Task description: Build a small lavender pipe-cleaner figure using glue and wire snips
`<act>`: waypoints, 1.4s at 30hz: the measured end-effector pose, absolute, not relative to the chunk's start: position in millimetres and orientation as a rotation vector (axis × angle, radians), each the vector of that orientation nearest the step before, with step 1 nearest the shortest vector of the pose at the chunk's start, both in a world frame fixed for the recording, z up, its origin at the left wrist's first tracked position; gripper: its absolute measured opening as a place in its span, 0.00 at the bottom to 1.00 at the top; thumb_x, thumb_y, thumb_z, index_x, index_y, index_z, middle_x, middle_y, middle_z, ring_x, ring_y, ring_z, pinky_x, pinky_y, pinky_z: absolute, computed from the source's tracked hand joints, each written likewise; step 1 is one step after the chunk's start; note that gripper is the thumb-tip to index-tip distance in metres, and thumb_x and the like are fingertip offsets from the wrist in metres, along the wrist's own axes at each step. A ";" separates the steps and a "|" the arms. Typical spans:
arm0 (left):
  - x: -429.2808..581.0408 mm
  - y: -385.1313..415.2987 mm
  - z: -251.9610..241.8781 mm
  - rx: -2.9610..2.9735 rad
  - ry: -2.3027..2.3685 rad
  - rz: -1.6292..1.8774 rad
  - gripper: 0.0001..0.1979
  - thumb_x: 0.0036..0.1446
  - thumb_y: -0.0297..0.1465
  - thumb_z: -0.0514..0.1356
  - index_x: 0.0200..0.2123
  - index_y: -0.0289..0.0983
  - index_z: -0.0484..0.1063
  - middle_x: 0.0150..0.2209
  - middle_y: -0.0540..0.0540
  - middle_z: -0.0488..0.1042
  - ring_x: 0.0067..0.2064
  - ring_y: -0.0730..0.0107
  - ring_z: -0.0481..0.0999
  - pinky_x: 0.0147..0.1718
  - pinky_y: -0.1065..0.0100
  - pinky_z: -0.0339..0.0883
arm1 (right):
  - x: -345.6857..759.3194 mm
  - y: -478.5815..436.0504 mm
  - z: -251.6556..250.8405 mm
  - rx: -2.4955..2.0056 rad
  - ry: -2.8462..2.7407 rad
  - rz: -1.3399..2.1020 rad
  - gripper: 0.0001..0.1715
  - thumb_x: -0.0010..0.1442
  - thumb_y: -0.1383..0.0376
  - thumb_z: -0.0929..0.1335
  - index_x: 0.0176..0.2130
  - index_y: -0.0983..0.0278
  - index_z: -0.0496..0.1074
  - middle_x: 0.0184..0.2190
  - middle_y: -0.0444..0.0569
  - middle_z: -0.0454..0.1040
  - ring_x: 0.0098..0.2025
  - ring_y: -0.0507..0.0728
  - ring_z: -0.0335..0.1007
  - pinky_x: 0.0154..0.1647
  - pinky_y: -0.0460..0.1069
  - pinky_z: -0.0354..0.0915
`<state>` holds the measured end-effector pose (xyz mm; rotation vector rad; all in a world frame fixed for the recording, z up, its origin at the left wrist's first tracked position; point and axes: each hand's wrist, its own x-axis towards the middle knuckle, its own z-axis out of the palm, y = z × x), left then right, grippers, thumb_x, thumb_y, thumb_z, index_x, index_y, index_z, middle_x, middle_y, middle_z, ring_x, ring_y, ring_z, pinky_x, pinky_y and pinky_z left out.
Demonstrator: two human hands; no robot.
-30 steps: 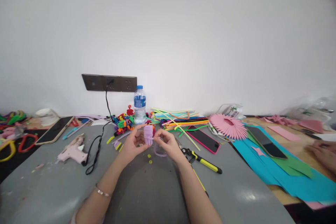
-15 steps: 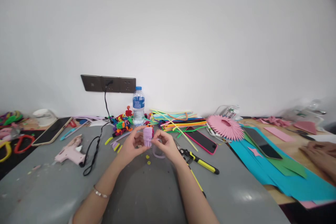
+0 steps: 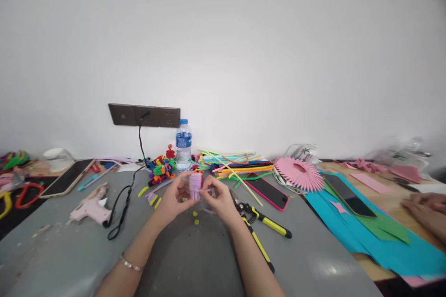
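Note:
My left hand (image 3: 174, 200) holds a small lilac block of wound pipe cleaner (image 3: 195, 185) between thumb and fingers, upright above the grey mat (image 3: 188, 260). At its right side my right hand (image 3: 219, 197) pinches a loose strand of lilac pipe cleaner (image 3: 206, 191); the strand's tail loops down under the fingers. Small yellow bits (image 3: 195, 218) lie on the mat below. Yellow-and-black-handled pliers (image 3: 258, 218) rest right of my right hand, their jaws partly behind it.
A water bottle (image 3: 183, 146) stands behind, between colourful pipe-cleaner figures (image 3: 162, 169) and a pipe-cleaner bundle (image 3: 240, 162). A corded pink glue gun (image 3: 91, 209) lies left. Right are a red-edged phone (image 3: 268, 191), a pink pleated paper ring (image 3: 298, 173), blue paper (image 3: 334, 222) and another person's hands (image 3: 427, 209).
Most of the table appears slightly lower in view. My right fingers have drawn a little away from the block's front to its right side. Both hands keep their hold.

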<state>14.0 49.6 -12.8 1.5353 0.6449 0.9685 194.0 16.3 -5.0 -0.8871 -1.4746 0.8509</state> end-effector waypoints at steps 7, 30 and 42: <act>13.5 47.5 -10.1 1.516 0.640 0.973 0.32 0.51 0.32 0.68 0.58 0.42 0.60 0.44 0.45 0.75 0.44 0.62 0.77 0.43 0.65 0.70 | 191.8 16.8 -5.2 -0.893 -1.475 0.744 0.10 0.58 0.63 0.70 0.28 0.62 0.66 0.26 0.42 0.65 0.29 0.52 0.59 0.31 0.46 0.56; 13.8 46.2 -7.8 1.547 0.637 0.988 0.30 0.53 0.27 0.66 0.57 0.43 0.59 0.49 0.44 0.73 0.44 0.66 0.76 0.44 0.65 0.69 | 189.0 17.9 -6.1 -0.960 -1.381 0.832 0.11 0.55 0.61 0.70 0.26 0.62 0.66 0.24 0.41 0.63 0.26 0.51 0.56 0.27 0.45 0.56; 15.6 46.0 -7.3 1.543 0.626 1.007 0.29 0.52 0.28 0.66 0.57 0.42 0.61 0.47 0.43 0.74 0.44 0.64 0.76 0.42 0.66 0.69 | 187.8 18.3 -8.4 -0.977 -1.384 0.825 0.12 0.55 0.61 0.70 0.26 0.62 0.64 0.22 0.40 0.63 0.25 0.51 0.56 0.27 0.46 0.55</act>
